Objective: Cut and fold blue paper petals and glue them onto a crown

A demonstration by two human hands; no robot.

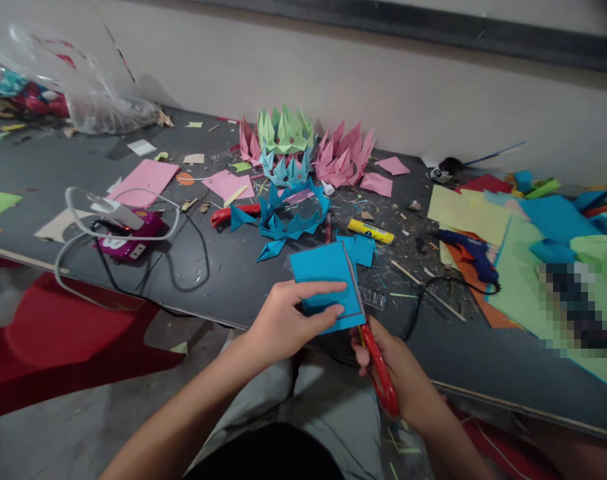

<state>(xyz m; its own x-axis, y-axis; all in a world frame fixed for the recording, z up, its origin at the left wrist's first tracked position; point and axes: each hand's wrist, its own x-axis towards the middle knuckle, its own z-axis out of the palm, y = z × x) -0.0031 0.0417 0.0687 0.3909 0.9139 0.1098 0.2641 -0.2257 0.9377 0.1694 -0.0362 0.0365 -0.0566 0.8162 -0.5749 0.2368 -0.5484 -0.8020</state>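
Observation:
My left hand grips a blue paper square from its left side, thumb and fingers lying across its face. Dark lines run along the square's edges, and a clear sheet or ruler pokes out at its upper left corner. Red-handled scissors are in my right hand, their blades along the paper's right edge. More blue paper pieces lie just behind the square. A blue folded-paper crown sits beyond it on the table.
Green, pink and light blue paper crowns stand near the wall. A yellow glue stick and a blue glue gun lie to the right, beside stacked coloured paper. A purple power strip with cables is at left.

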